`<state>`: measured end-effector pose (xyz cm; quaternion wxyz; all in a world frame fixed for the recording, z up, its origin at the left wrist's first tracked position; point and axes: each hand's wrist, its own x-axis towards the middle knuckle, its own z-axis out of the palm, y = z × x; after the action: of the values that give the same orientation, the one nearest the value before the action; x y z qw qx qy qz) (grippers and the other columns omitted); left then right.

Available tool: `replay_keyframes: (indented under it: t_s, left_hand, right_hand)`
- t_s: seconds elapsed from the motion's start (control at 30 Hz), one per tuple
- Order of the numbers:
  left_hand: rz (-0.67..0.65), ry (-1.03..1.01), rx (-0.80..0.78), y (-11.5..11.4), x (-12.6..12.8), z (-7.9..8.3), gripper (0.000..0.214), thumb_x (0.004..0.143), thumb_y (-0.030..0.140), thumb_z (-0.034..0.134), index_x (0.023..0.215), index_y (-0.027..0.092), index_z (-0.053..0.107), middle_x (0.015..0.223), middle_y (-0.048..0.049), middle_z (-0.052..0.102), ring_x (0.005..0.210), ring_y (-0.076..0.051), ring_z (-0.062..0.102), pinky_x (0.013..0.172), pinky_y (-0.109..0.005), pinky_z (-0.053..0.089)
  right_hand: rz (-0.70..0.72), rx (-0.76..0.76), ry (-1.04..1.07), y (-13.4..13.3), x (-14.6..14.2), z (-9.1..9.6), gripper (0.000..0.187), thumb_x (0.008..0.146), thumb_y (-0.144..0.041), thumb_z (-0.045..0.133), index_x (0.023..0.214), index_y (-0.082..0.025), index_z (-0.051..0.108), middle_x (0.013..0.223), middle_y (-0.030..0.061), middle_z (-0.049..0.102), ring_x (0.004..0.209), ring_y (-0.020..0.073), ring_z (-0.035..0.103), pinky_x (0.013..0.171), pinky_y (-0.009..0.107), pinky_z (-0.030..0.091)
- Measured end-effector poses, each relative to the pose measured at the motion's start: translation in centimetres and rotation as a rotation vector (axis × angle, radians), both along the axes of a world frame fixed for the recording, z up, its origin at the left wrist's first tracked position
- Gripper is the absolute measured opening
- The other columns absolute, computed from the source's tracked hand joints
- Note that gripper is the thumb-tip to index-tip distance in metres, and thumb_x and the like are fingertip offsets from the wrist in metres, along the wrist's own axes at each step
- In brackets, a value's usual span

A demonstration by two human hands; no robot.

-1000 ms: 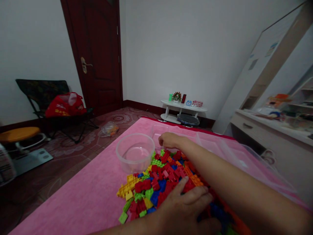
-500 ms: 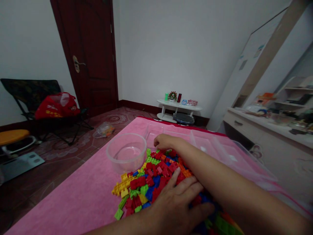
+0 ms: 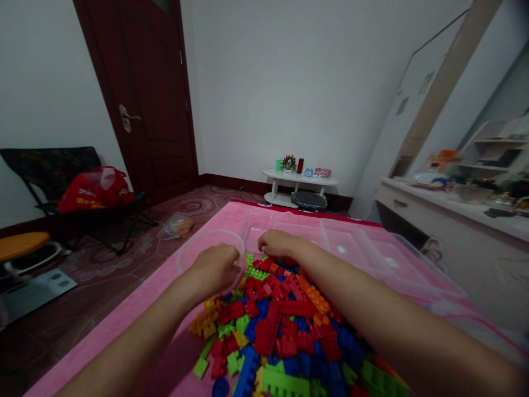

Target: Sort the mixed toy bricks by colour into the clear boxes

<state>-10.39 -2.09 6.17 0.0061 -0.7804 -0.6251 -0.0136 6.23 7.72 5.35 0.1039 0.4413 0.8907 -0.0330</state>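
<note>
1. A pink cloth (image 3: 225, 218) covers the work surface, its far edge trimmed in deep red, beneath a broad heap of toy blocks (image 3: 285, 325) in red, blue, green, yellow and orange.

2. A person's left hand (image 3: 217, 267), fingers curled inward, hangs at the right side of a round clear tub (image 3: 196, 247); whether it grips a block cannot be told.

3. The right hand (image 3: 275, 242), also curled, reaches the far edge of the heap, beside a clear divided tray (image 3: 372, 245) lying flat along the cloth's far side. Its fingertips are too hidden to show any hold.

4. Beyond, patterned reddish tiles (image 3: 206, 201) run to a white wall (image 3: 289, 82) with a dark skirting, where a low white stand (image 3: 300, 177) displays a green cup (image 3: 278, 165), a potted plant (image 3: 288, 163) and a patterned box (image 3: 323, 172).

5. At left, a red bag (image 3: 97, 190) sits on a folding chair (image 3: 53, 171) near a dark red door (image 3: 144, 82); a yellow-topped stool (image 3: 22, 240) stands closer, and a clear plastic bag (image 3: 177, 226) rests on the floor.

6. At right, a pale cabinet (image 3: 413, 205) carries assorted household items, many blurred.
</note>
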Motion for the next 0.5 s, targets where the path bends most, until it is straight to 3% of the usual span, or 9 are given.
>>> replay_keyframes:
  t_s: [0.17,0.4,0.5]
  left_hand:
    - [-0.107,0.000,-0.071,-0.31,-0.32,0.17,0.019,0.074,0.024,0.050,0.077,0.016,0.066,0.081,-0.0128,0.069,0.081,-0.026,0.066,0.064,-0.030,0.043]
    - [-0.094,0.011,-0.074,-0.55,-0.03,-0.01,0.019,0.075,0.026,0.050,0.079,0.017,0.066,0.085,-0.0119,0.069,0.081,-0.025,0.066,0.061,-0.029,0.041]
    - [-0.092,0.012,-0.056,-0.08,-0.60,-0.17,0.024,0.077,0.036,0.052,0.075,0.018,0.067,0.082,-0.0114,0.070,0.076,-0.025,0.065,0.060,-0.030,0.040]
  right_hand:
    - [0.027,-0.022,-0.020,-0.21,-0.20,0.17,0.033,0.075,-0.011,0.052,0.102,-0.015,0.071,0.102,0.0110,0.070,0.093,0.0208,0.064,0.071,0.023,0.044]
    - [0.036,-0.020,-0.021,-0.67,-0.12,0.03,0.033,0.075,-0.012,0.052,0.101,-0.013,0.071,0.104,0.0139,0.070,0.094,0.0238,0.064,0.074,0.027,0.046]
    - [0.043,-0.007,0.021,-0.91,0.36,-0.29,0.038,0.076,-0.014,0.053,0.111,-0.015,0.066,0.113,0.0115,0.067,0.101,0.0222,0.062,0.080,0.026,0.046]
